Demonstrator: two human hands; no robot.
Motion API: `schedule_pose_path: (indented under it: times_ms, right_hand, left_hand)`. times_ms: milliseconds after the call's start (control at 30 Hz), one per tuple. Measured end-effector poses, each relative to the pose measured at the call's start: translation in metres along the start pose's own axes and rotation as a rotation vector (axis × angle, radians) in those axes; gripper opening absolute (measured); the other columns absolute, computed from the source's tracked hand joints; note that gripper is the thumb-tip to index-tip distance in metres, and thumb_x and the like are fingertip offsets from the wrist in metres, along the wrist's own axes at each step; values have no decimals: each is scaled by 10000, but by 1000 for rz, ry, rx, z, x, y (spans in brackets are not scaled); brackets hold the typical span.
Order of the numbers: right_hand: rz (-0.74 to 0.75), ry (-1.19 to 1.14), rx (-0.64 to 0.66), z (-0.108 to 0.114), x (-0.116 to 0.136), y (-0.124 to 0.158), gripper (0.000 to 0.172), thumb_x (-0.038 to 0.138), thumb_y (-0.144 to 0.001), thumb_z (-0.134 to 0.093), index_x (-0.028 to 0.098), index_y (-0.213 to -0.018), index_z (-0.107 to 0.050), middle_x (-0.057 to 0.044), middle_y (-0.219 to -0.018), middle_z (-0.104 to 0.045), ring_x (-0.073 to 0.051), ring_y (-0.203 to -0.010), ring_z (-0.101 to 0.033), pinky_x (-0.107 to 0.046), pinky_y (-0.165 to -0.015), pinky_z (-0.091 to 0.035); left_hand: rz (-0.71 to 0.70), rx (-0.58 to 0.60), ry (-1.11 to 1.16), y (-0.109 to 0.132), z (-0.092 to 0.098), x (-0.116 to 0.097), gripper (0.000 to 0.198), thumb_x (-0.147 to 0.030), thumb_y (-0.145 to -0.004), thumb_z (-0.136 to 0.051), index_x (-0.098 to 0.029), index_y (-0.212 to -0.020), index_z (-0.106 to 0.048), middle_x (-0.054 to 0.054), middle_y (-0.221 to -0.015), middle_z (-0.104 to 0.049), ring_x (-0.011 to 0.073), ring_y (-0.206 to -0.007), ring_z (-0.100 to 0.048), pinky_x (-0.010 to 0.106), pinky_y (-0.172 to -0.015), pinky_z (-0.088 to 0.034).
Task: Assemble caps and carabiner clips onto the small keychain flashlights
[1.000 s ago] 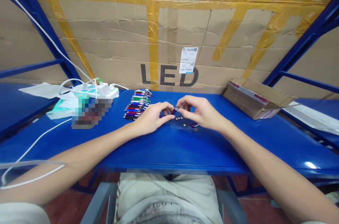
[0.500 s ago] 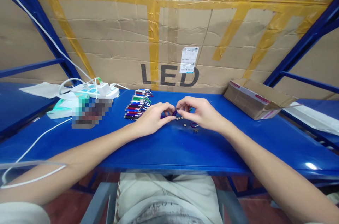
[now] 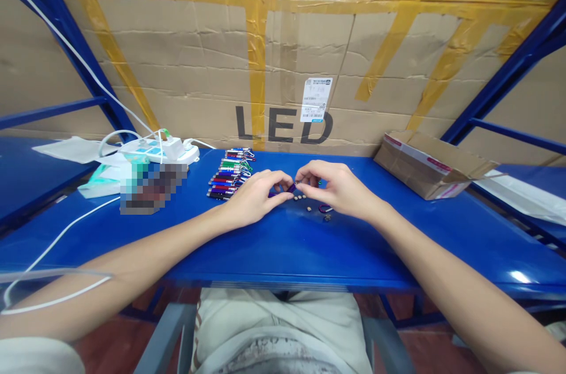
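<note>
Your left hand (image 3: 254,197) and right hand (image 3: 338,188), fingertips meeting, pinch a small purple flashlight (image 3: 290,187) right of the flashlight row (image 3: 230,176).

Open cardboard box (image 3: 431,164) at the right of the blue worktop (image 3: 283,250). White power strip (image 3: 161,151) with a white cable (image 3: 66,227) at the left. Behind, taped cardboard wall (image 3: 177,67) printed LED, bearing a white label (image 3: 315,99).

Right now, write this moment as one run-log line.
left hand: grips small purple torch | right hand: at its tip | round metal cells: loose nearby
</note>
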State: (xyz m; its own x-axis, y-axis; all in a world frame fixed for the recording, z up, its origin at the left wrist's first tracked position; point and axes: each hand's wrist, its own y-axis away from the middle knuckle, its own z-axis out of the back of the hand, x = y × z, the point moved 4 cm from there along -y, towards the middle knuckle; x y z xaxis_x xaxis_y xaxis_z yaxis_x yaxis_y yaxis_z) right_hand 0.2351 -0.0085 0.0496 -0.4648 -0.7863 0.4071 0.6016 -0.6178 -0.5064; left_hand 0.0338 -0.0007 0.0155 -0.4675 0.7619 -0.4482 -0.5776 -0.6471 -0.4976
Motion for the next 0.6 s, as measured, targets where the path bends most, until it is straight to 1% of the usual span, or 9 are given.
schedule_pose_path:
  times_ms: [267, 467, 600]
  right_hand:
    - [8, 28, -1, 0, 0, 1, 143, 343, -1045, -653, 213, -1044, -712, -50, -947, -751, -182, -805, -672, -300, -775, -522]
    - [10, 17, 3, 0, 2, 1, 151, 355, -1043, -660, 213, -1048, -711, -50, -954, -752, -180, -797, -668, -299, -765, -521]
    - [6, 10, -28, 5, 1, 1, 137, 339, -1024, -668, 209, -1032, -710, -39, -918, -739, -177, -774, -656, -296, -743, -511]
  left_hand:
    - [-8, 7, -22, 1, 0, 0, 137, -349, -1041, -692, -245, -1130, -701, 36, -1057, -767, 241, -994, -690, 377, -928, -524]
    - [-12, -2, -15, 1, 0, 0, 124, -336, -1038, -702, -245, -1123, -698, 32, -1058, -766, 240, -989, -693, 374, -925, -525]
    - [-21, -2, -1, 0, 1, -1, 116, -315, -1043, -696, -240, -1131, -696, 36, -1088, -771, 236, -994, -699, 379, -933, -528]
